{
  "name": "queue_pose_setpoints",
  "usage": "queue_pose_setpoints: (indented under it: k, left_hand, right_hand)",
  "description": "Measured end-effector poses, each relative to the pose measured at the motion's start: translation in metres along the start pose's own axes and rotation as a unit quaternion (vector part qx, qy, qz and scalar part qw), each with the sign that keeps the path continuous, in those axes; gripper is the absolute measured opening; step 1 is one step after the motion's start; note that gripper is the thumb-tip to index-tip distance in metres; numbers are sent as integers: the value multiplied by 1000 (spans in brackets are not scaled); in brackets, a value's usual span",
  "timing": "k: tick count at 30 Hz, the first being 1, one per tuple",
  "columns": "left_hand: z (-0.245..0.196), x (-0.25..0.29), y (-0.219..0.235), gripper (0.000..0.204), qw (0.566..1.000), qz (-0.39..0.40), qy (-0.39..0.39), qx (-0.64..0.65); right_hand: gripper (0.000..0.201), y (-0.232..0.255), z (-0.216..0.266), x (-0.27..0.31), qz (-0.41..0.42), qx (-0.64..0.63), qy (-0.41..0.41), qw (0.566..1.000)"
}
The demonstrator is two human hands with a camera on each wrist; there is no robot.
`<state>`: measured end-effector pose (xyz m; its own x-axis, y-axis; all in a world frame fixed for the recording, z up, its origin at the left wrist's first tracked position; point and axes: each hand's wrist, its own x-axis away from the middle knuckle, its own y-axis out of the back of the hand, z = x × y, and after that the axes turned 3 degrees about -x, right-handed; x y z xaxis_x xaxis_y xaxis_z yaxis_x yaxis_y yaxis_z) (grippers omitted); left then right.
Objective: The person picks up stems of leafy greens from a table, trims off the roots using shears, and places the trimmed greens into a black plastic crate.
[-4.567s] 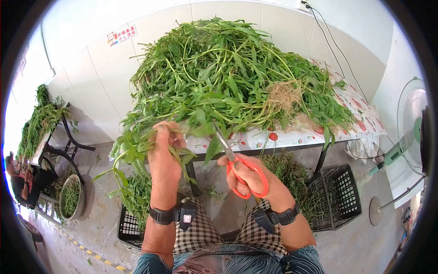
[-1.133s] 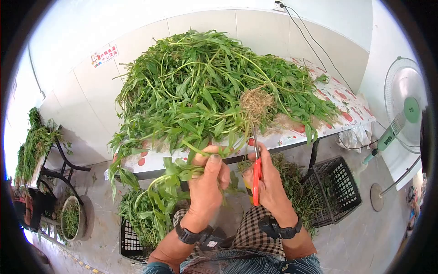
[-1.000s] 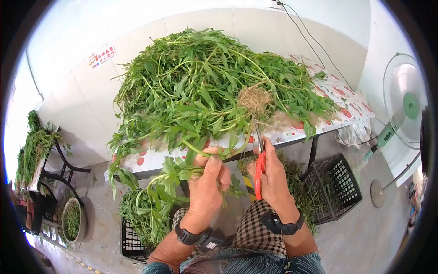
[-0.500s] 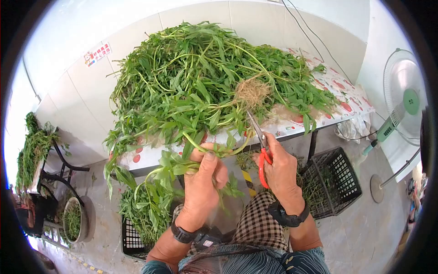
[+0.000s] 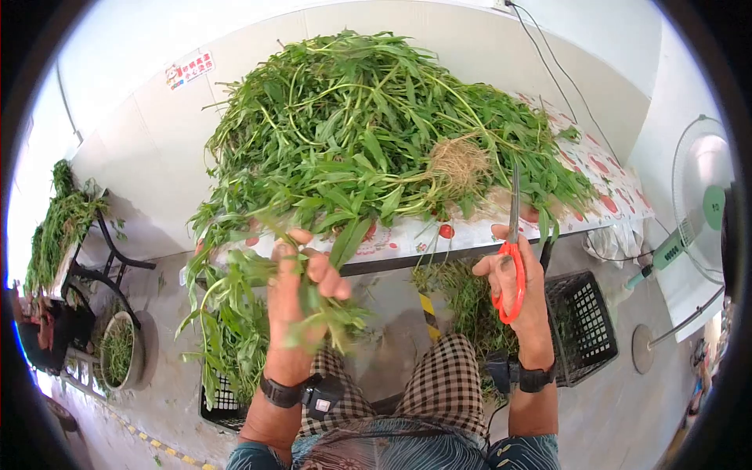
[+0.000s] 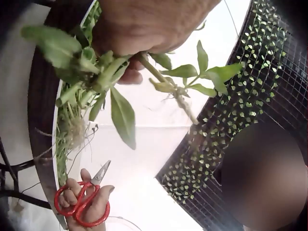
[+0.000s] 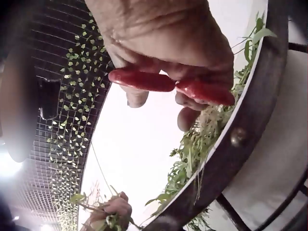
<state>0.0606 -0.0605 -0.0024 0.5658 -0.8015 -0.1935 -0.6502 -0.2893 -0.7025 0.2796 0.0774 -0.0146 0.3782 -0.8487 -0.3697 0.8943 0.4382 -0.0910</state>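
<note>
Left hand (image 5: pixel 294 301) clutches a bunch of leafy green stems (image 5: pixel 235 305) below the worktop's (image 5: pixel 470 231) front edge, right hand (image 5: pixel 517 274) grips red-handled scissors (image 5: pixel 511 258) upright, seemingly between cuts.

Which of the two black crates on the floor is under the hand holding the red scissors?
The right crate, below the right hand; the other crate sits under the left hand's greens.

White tiled wall (image 5: pixel 149 102), grey concrete floor (image 5: pixel 168 376), patterned-cloth table (image 5: pixel 611 184), standing fan (image 5: pixel 701 207), black crate (image 5: pixel 583 325), daylight.
</note>
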Motion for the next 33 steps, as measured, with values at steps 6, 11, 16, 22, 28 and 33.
queue_pose_setpoints:
  k: [6,11,16,22,28,33]
  left_hand:
    - [-21,-8,35,23,993,-106,-23,-36]
    - [-25,-21,59,9,995,-101,-7,25]
    - [-25,-29,71,13,993,-53,4,107]
    - [-24,-31,75,11,986,-75,-15,149]
    - [-28,-32,67,14,984,-120,-13,131]
    - [-28,-35,64,13,988,-104,11,112]
  right_hand:
    - [39,-15,17,-23,27,113,27,993]
    - [36,-52,47,-55,41,200,84,975]
    - [32,-86,28,-103,84,405,212,885]
    - [30,-107,-15,-134,140,545,267,782]
    - [35,-97,-11,-135,42,361,255,896]
    - [38,-79,-20,-154,-11,214,169,962]
